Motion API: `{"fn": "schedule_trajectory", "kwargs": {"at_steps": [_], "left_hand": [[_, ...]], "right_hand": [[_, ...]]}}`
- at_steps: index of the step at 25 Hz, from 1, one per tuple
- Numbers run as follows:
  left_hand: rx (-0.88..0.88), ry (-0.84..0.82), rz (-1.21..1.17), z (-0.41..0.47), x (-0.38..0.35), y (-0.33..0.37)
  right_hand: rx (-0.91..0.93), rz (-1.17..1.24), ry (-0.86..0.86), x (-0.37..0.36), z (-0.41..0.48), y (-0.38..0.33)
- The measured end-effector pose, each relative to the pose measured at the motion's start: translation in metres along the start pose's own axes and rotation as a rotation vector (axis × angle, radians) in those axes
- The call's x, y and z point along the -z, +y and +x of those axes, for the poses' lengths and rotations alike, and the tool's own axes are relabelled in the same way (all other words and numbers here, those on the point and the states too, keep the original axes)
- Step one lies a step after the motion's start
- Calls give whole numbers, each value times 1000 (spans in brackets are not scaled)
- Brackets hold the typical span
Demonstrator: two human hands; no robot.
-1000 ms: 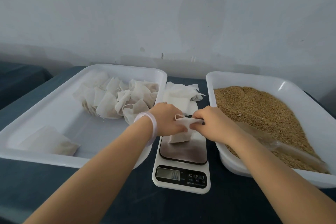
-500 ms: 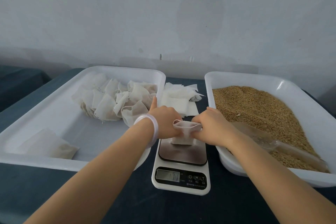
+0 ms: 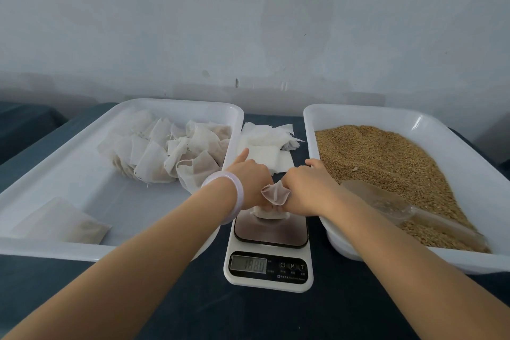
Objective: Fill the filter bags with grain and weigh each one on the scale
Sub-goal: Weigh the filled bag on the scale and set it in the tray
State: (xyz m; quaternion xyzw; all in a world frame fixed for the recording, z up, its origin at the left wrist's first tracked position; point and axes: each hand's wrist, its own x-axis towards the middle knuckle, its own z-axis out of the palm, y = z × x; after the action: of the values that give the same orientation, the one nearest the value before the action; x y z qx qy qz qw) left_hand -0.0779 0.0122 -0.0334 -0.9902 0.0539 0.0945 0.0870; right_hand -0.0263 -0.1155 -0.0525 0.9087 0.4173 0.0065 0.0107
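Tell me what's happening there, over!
Left hand and right hand grip one filter bag, mouth open. Bag rests on scale. Scoop lies in grain.

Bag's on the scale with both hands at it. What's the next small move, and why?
Probably the right hand lets go and takes the scoop lying in the grain, left hand holding the filter bag. Its mouth is pulled open over the scale and it looks unfilled.

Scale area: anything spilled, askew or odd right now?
No grain shows outside its tray. One oddity: the left hand and right hand both grip the filter bag on the scale, so its reading may be off.
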Motion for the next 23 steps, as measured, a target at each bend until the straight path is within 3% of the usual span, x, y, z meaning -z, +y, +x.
{"fn": "schedule_trajectory", "kwargs": {"at_steps": [5, 12, 23], "left_hand": [[-42, 54, -183, -2, -7, -6], [7, 191, -589, -12, -7, -10], [16, 160, -683, -19, 0, -8]], "right_hand": [[38, 35, 75, 1, -6, 3], [-3, 348, 136, 5, -11, 7], [-40, 492, 73, 12, -16, 8]]}}
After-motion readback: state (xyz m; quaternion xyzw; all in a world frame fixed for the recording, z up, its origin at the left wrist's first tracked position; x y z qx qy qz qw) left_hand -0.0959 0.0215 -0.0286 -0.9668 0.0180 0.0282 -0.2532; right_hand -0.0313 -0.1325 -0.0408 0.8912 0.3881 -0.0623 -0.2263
